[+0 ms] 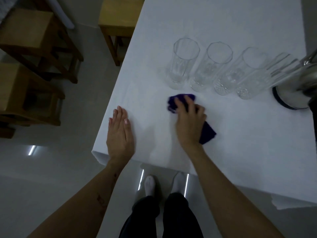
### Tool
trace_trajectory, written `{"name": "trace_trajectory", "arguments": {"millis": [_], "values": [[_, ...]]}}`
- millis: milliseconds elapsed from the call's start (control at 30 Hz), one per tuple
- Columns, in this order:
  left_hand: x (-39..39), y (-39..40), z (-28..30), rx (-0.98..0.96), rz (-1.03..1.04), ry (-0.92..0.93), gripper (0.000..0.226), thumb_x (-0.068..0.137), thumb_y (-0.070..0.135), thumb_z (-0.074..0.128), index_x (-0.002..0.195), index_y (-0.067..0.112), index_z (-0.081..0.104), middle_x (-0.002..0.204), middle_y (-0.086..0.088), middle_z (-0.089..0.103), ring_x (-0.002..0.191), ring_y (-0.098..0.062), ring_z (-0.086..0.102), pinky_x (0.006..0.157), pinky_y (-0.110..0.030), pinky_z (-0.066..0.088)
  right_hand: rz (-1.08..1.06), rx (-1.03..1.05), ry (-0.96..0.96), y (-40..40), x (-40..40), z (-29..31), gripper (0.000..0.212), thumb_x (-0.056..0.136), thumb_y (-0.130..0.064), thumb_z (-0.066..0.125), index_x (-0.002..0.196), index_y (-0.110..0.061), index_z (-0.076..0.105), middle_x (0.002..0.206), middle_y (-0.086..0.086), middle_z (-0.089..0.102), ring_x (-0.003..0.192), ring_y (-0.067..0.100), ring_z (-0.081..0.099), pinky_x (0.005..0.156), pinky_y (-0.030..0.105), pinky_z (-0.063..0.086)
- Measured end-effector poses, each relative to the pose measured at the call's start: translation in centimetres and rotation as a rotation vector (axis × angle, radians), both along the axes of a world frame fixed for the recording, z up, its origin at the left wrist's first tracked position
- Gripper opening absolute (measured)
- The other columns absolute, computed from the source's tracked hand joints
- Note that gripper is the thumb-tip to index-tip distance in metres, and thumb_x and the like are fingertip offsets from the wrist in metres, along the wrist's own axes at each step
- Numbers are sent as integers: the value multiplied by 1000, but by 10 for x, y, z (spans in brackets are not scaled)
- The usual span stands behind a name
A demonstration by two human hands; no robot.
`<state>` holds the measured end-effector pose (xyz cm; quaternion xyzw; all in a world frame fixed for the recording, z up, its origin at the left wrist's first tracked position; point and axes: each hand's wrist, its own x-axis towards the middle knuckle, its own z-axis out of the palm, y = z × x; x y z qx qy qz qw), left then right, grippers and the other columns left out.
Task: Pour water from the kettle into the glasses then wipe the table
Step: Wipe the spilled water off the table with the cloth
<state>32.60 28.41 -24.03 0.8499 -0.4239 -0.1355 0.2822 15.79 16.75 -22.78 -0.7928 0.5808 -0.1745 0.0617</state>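
Head view, the only one supplied, looks down on a white-covered bench with the person standing at its near edge. The right hand lies palm-down on a purple cloth, fingers curled over the bunched far end, so this grip is closed on the cloth and presses it to the bench. Slight blur on the hand and cloth suggests a wiping stroke is in progress. The cloth's long axis runs diagonally: one end shows beyond the fingertips, toward the glasses, and the other trails out from under the heel of the hand, toward the near right.

Four glasses stand in a row just beyond the right grip, running off to its right. The leftmost glass lies directly beyond the fingertips; the kettle stands at the right end of the row, well apart from the grip. Water level in the glasses cannot be told.

The left hand rests flat and open on the bench, fingers together, well to the left of the cloth near the corner, holding nothing. It appears to steady the covering.

Judgement: pouring looks finished and wiping is under way. Unwiped bench lies mainly left and right of the right grip; strokes away from the body must stop short of the glass bases.
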Motion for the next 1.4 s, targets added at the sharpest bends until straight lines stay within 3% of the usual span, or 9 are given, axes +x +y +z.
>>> {"name": "trace_trajectory", "arguments": {"millis": [167,300,500,600,700,900,1200,1300,1400], "values": [[5,2,-1,36,-73,-42,54,104,36,9,152,14,18,161,2,15,144,4,2,120,-23,1,647,-36,78,71,-9,-11,54,84,-3,59,133,-28,64,145,5,57,111,37,52,81,47,47],[3,3,0,60,-100,-77,56,103,37,9,153,10,17,162,-3,14,148,-6,5,122,-29,2,687,-27,196,91,-95,-19,68,80,-2,47,140,-33,50,153,1,42,117,35,46,83,49,50],[2,0,-2,111,-141,-155,62,102,37,9,151,1,17,161,-13,14,150,-22,9,122,-41,5,-201,-47,93,77,-214,-7,60,82,13,58,133,-18,62,144,15,53,111,41,44,85,57,42],[-1,-3,-1,132,-153,-201,61,102,35,11,150,-2,17,160,-17,15,150,-27,10,122,-44,6,-891,40,-34,34,-234,-2,37,99,-6,51,136,-10,56,149,22,45,119,51,43,91,58,37],[-6,-6,1,148,-184,-236,64,101,38,9,150,-2,18,160,-18,15,150,-28,9,122,-44,4,-1174,75,-63,-13,-222,-2,40,100,-10,42,139,-8,49,150,26,40,125,52,41,93,55,35],[-21,-12,0,102,-186,-168,64,101,38,12,150,0,19,160,-15,17,149,-26,12,122,-41,7,-783,97,37,-42,-159,-1,47,91,-5,54,138,-14,53,151,19,43,119,47,44,87,52,37],[-19,-8,-2,98,-197,-152,65,101,43,9,152,5,16,162,-10,13,150,-19,9,122,-37,6,608,-14,154,55,-145,-18,63,80,-4,65,138,-27,60,148,5,54,113,36,49,83,45,45],[-19,-8,-2,93,-200,-157,63,101,41,10,152,4,18,161,-11,15,150,-20,10,122,-37,7,538,-81,181,61,-205,-19,61,83,-5,57,138,-31,54,147,2,53,114,34,49,85,47,49],[-20,-9,-2,81,-185,-153,62,102,38,12,151,2,19,161,-12,16,150,-20,11,122,-36,7,-102,-96,61,38,-235,-11,50,89,1,47,134,-17,59,145,14,52,111,40,46,87,54,43]]}}
